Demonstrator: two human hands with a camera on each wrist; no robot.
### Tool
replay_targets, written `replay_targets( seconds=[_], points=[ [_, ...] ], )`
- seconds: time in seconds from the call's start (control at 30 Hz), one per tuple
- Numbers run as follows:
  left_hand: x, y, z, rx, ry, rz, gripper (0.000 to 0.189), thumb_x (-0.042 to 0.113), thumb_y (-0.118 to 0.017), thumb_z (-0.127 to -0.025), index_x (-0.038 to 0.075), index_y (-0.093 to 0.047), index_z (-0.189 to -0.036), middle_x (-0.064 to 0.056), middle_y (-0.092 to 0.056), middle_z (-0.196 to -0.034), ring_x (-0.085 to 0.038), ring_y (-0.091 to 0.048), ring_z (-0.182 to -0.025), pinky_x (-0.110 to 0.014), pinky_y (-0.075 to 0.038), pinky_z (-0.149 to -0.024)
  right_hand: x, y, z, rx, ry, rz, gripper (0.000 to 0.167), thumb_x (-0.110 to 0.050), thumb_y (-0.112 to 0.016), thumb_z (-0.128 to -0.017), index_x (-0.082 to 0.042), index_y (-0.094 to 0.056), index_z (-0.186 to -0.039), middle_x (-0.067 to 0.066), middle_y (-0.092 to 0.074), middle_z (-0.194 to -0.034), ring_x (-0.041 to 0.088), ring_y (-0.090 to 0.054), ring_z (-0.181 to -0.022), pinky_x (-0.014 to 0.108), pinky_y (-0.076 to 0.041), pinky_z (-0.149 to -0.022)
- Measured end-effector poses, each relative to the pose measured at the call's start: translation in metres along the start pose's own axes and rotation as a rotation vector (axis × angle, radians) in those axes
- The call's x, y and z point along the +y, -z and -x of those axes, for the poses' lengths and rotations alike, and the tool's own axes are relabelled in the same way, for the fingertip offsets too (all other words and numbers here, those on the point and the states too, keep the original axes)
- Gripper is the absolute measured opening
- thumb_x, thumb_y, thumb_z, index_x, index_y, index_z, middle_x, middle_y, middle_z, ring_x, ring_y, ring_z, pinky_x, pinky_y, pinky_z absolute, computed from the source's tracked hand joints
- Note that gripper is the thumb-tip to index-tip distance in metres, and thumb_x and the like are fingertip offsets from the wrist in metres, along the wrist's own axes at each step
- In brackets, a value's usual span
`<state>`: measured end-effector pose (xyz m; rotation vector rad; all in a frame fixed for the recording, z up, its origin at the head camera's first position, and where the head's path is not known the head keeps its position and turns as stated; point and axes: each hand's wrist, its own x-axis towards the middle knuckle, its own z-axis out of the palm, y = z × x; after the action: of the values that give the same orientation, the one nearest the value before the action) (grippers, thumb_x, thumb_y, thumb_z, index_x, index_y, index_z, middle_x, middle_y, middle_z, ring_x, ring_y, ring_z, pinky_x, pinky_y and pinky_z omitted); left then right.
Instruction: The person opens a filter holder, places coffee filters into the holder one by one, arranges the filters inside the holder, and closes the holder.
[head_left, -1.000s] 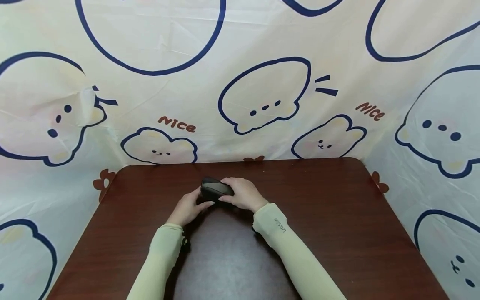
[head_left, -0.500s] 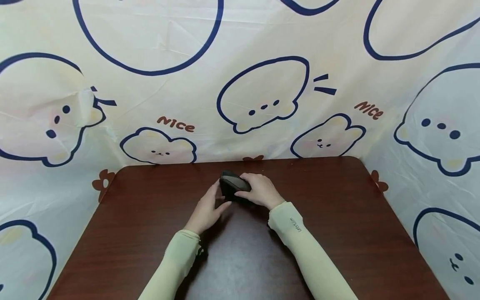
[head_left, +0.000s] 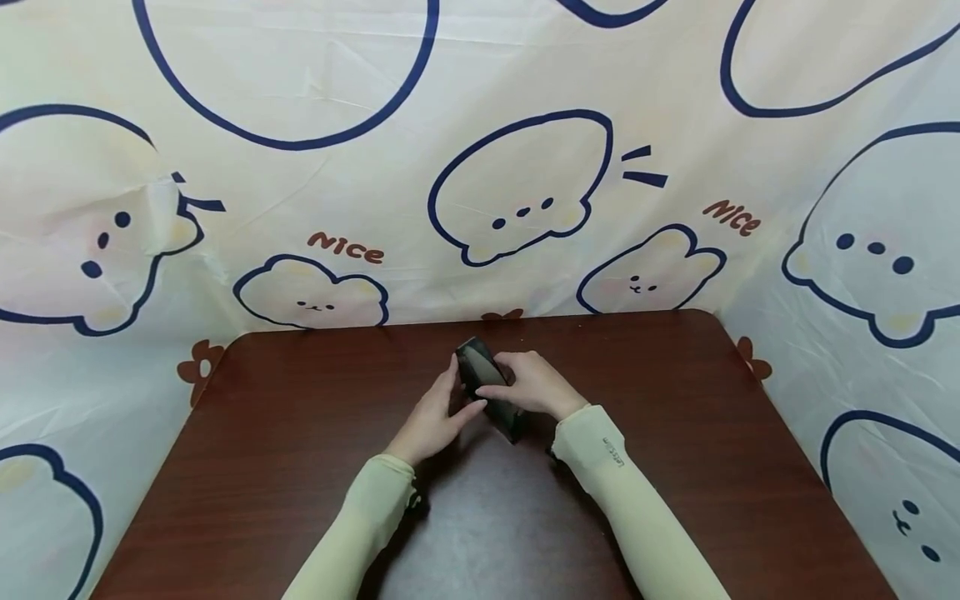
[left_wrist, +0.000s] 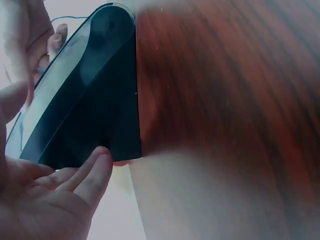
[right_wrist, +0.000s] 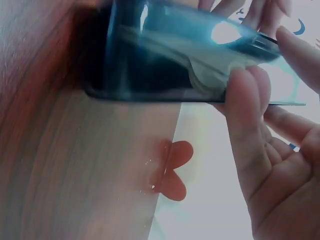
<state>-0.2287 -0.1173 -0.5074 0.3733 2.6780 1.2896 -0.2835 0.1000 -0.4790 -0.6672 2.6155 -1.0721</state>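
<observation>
A glossy black wedge-shaped object [head_left: 480, 365] with a curved grey band is between both hands near the table's far side. Its exact kind is unclear. In the head view my right hand [head_left: 536, 385] pinches it from the right, thumb on the near side and fingers beyond. From the left, my left hand [head_left: 435, 421] holds it between fingertips and thumb. The left wrist view shows the object's flat dark side [left_wrist: 95, 115] with left fingertips [left_wrist: 102, 155] against its lower end. In the right wrist view its shiny face [right_wrist: 155, 65] is tilted. Whether it touches the table cannot be told.
A dark brown wooden table [head_left: 300, 483] with rounded far corners lies beneath the hands. Pale cloth [head_left: 360, 183] printed with blue-outlined animals hangs behind it and along both sides. Light reflects off the tabletop's near middle.
Both hands have moved to the right with the wedge-shaped object. It has turned from lying nearly crosswise to a steep slant, its near end now pointing toward the person.
</observation>
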Motion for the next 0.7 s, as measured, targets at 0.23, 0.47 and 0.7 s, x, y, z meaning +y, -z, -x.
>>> replay_targets(
  seconds=[0.23,0.47,0.7],
  points=[
    [0.002,-0.01,-0.007,-0.036,-0.029,-0.018,0.11,0.051,-0.075,-0.093,0.025,0.002,-0.167,-0.009,-0.026,-0.17,-0.029,-0.039,-0.15,-0.053,-0.039,-0.117,-0.005,0.0,0.003,-0.037,-0.061,-0.078,0.093,-0.042,-0.082,-0.09,-0.029,-0.027,-0.164,0.007,-0.065,-0.075,0.022,-0.066,-0.054,0.036,-0.057,-0.055],
    [0.004,-0.009,-0.015,-0.072,-0.065,-0.003,0.108,0.038,-0.078,-0.094,0.023,-0.001,-0.167,-0.009,-0.036,-0.166,-0.029,-0.04,-0.15,-0.053,-0.039,-0.117,-0.005,-0.004,0.003,-0.022,-0.107,-0.153,0.09,-0.045,-0.083,-0.088,-0.026,-0.031,-0.159,0.01,-0.067,-0.071,0.025,-0.068,-0.052,0.043,-0.058,-0.056],
    [0.002,-0.005,-0.021,-0.125,-0.097,0.018,0.103,0.037,-0.077,-0.095,0.033,-0.003,-0.167,-0.006,-0.037,-0.166,-0.029,-0.036,-0.153,-0.056,-0.035,-0.119,-0.003,-0.005,0.002,0.016,-0.15,-0.168,0.09,-0.047,-0.085,-0.085,-0.019,-0.035,-0.155,0.01,-0.069,-0.072,0.024,-0.068,-0.052,0.044,-0.059,-0.057]
  ],
)
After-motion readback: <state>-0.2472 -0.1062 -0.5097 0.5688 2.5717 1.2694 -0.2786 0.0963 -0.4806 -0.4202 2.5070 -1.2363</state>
